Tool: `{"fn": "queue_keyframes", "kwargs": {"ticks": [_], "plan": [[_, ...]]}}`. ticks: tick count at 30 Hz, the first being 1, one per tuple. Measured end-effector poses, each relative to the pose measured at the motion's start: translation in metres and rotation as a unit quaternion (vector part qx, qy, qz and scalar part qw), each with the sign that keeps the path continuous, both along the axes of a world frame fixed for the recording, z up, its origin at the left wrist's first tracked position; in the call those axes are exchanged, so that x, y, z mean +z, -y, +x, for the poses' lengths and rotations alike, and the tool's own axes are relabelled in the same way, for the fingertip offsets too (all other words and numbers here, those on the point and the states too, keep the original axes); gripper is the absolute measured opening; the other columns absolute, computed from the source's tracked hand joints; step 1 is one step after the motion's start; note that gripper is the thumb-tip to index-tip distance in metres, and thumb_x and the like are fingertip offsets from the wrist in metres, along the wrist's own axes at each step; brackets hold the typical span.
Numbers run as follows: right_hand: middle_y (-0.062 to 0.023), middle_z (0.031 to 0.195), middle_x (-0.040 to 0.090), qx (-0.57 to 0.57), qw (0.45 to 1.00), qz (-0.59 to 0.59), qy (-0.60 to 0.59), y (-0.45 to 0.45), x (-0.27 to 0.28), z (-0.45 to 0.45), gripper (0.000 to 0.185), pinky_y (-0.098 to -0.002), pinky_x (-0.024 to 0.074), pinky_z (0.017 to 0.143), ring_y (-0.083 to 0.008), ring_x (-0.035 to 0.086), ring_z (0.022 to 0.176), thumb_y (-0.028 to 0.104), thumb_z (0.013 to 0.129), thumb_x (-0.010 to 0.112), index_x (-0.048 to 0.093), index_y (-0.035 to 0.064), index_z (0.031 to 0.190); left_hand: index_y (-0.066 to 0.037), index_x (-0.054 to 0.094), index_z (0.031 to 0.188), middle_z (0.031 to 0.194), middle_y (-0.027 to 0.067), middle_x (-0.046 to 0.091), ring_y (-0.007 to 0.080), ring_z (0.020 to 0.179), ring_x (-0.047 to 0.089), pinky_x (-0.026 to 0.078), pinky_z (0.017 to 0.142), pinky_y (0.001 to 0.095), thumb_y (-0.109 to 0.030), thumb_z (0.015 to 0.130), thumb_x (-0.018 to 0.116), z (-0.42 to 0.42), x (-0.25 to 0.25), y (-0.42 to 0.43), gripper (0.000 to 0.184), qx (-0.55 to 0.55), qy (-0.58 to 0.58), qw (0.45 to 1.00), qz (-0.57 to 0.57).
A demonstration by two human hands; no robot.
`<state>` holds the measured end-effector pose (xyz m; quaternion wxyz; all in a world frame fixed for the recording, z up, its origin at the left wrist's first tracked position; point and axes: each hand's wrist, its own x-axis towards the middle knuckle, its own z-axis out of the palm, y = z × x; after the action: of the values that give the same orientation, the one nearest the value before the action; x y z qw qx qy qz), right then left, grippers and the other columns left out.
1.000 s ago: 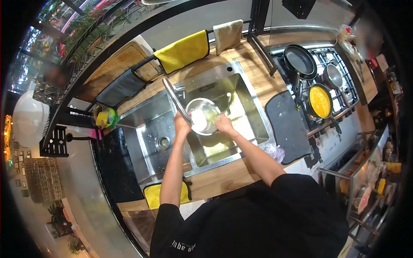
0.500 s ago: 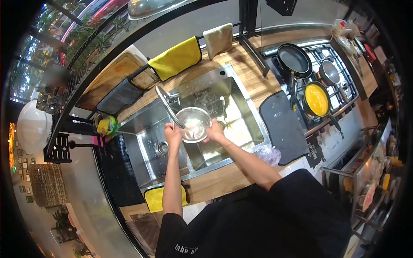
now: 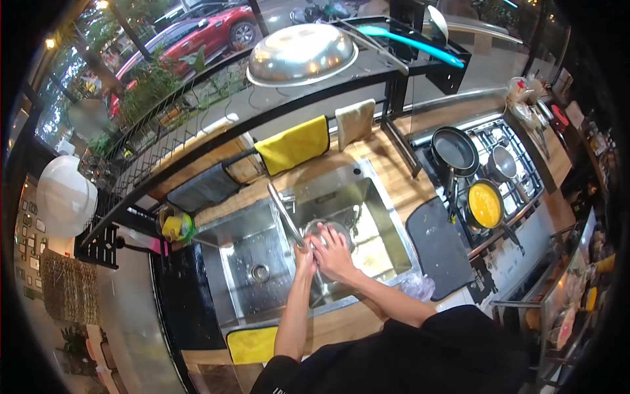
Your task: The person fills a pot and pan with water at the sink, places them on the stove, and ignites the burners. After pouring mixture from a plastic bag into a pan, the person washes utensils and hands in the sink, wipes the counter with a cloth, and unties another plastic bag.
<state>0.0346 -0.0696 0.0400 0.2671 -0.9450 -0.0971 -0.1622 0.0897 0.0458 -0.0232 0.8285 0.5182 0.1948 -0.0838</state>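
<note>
Over the divider of the double steel sink [image 3: 405,272], my left hand [image 3: 305,258] holds the left edge of a clear bowl [image 3: 346,234], its fingers partly hidden. My right hand [image 3: 333,254] lies across the bowl with its fingers stretched out and somewhat spread, close against the left hand. The curved metal faucet [image 3: 283,209] ends right above my left hand. Most of the bowl is covered by my right hand, and its inside cannot be made out.
A dark mat [image 3: 436,246] lies right of the sink, beside a gas stove with a pan of yellow food [image 3: 485,205] and a black frying pan [image 3: 454,151]. A yellow cloth [image 3: 293,146] hangs behind. A large metal bowl [image 3: 302,56] rests on the rack above.
My right hand has moved from the bowl's right rim to lie across the bowl. The bowl is lower, and the camera has tilted up, showing the rack and a red car outside.
</note>
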Motion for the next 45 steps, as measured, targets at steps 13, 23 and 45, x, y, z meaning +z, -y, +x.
{"fn": "queue_keyframes", "kwargs": {"ticks": [13, 23, 45], "plan": [[-0.0112, 0.081, 0.067, 0.092, 0.977, 0.057, -0.187, -0.017, 0.008, 0.071, 0.025, -0.0471, 0.0498, 0.082, -0.0371, 0.065, 0.083, 0.027, 0.082, 0.053, 0.061, 0.0056, 0.093, -0.002, 0.058, 0.113, 0.110, 0.0117, 0.063, 0.0254, 0.099, 0.063, 0.051, 0.088, 0.0400, -0.034, 0.097, 0.043, -0.018, 0.050, 0.000, 0.039, -0.134, 0.120, 0.983, -0.038], [-0.0231, 0.125, 0.055, -0.246, 0.835, 0.419, -0.258, 0.025, -0.041, 0.036, 0.078, -0.0398, 0.0426, 0.099, -0.0381, 0.052, 0.119, 0.065, 0.080, 0.057, 0.052, 0.0047, 0.130, -0.015, 0.057, 0.091, 0.062, -0.0032, 0.051, 0.0073, 0.048, 0.042, 0.037, 0.045, 0.0243, -0.045, 0.099, 0.040, -0.009, 0.013, -0.035, 0.036, -0.025, -0.118, 0.993, -0.002], [0.0027, 0.089, 0.062, 0.172, 0.981, -0.076, 0.049, 0.022, -0.037, 0.001, 0.008, -0.0528, 0.0373, 0.087, -0.0197, 0.049, 0.111, 0.020, 0.073, 0.066, 0.064, 0.0176, 0.081, 0.006, 0.052, 0.102, 0.076, 0.0113, 0.062, 0.0125, 0.066, 0.055, 0.044, 0.058, 0.0307, -0.011, 0.093, 0.055, 0.001, 0.051, -0.093, 0.019, -0.051, 0.216, 0.810, 0.543]]}}
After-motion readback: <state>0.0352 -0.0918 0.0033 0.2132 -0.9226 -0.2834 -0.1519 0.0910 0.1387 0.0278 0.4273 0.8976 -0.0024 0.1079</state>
